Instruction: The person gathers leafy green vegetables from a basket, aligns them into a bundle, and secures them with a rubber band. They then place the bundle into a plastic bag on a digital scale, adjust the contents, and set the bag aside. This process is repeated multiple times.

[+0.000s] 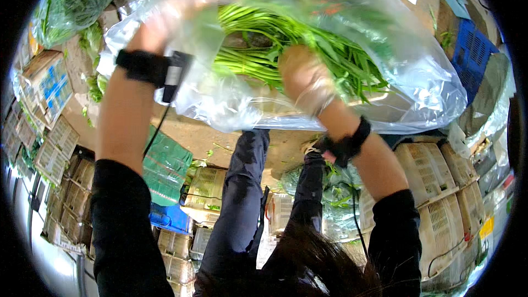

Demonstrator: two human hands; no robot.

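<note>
A large clear plastic bag (231, 107) is spread out in front of me. Inside it lie long-stemmed leafy greens (247, 60), their pale green stems to the left and leaves to the right. My right hand (303, 74) reaches into the bag, with thin film over its wrist. Its fingers curl down around the greens, the fingertips hidden. At the upper left, my left hand (169, 14) is among the raised film of the bag, strongly blurred. Whether those fingers pinch the film cannot be told.
Stacked pale plastic crates (427, 169) stand at the lower right, more crates (55, 148) at the left. A blue crate (472, 53) lies on the right. A bagged bundle of leafy greens (78, 8) sits at the upper left. Below my left wrist is a green sack (169, 165).
</note>
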